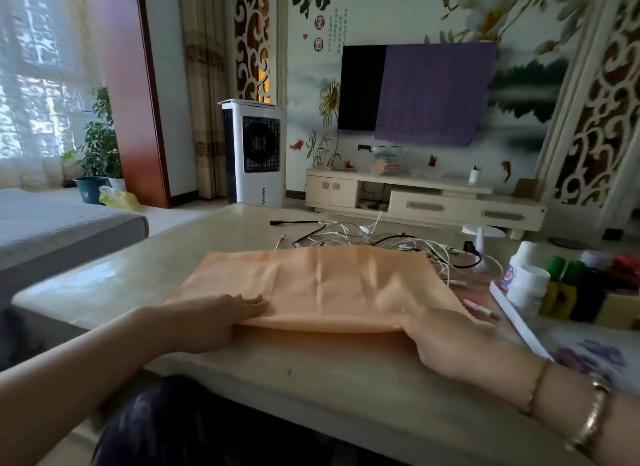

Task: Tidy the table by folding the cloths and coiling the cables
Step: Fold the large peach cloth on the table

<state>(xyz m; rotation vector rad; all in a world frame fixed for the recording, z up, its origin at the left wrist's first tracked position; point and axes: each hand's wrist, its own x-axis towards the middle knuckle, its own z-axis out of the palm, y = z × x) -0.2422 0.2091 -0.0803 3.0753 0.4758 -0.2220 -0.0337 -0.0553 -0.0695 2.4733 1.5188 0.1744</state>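
A peach-coloured cloth (322,285) lies on the beige table (138,275), its near part doubled over into a fold. My left hand (221,316) holds the fold's near left edge, thumb on top and fingers underneath. My right hand (446,337) holds the near right edge, its fingertips hidden under the fabric. Behind the cloth a tangle of white and black cables (388,240) spreads across the far part of the table. A pink-tipped cable end (481,308) sticks out by the cloth's right edge.
At the right stand white bottles (526,285), green-capped bottles (561,289) and a box on a white tray (519,323). A small white fan base (479,233) sits behind the cables. A grey sofa (62,223) lies to the left.
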